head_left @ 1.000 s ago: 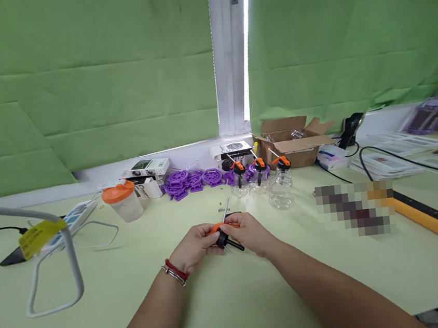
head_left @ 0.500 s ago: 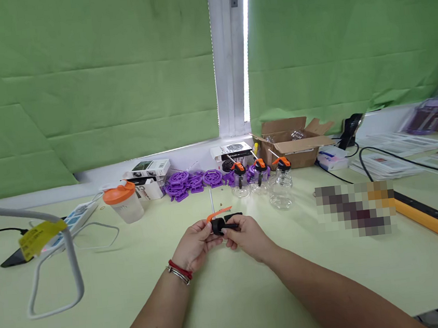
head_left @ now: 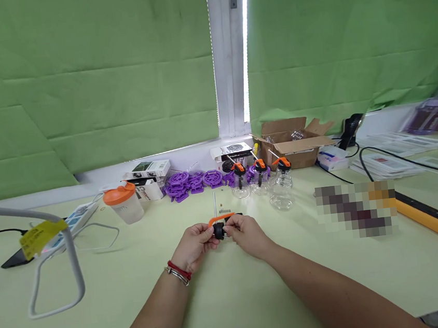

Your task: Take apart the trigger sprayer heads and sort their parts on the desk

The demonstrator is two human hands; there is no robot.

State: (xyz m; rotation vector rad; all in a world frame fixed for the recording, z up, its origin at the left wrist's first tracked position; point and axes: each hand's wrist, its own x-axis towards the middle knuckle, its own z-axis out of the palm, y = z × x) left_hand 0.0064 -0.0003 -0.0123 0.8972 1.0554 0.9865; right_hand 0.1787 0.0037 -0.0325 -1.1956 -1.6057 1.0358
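My left hand point(head_left: 197, 245) is closed around the left side of a spray pump head. The spray pump head point(head_left: 219, 231) has a black body, an orange lever point(head_left: 219, 218) on its far side and a thin pale tube point(head_left: 215, 206) pointing away from me. Against its right side, my right hand point(head_left: 249, 238) pinches with thumb and fingertips; the part between them is mostly hidden. Just beyond the hands, a metal spring point(head_left: 225, 211) and a tiny brown piece point(head_left: 220, 205) lie on the table. A black part point(head_left: 237, 214) shows partly behind my right fingers.
Several clear bottles with similar orange-and-black heads, among them a large one point(head_left: 281, 196), stand beyond my hands. Purple plastic parts point(head_left: 179, 181), small boxes point(head_left: 151, 168) and an open cardboard box point(head_left: 303, 147) line the back. An orange-lidded cup point(head_left: 125, 205) and a power strip point(head_left: 74, 221) are left.
The pump head has turned in my fingers, so its orange lever now arches over the body. My right fingers have moved in, covering the black stem that showed before. The spring is more visible.
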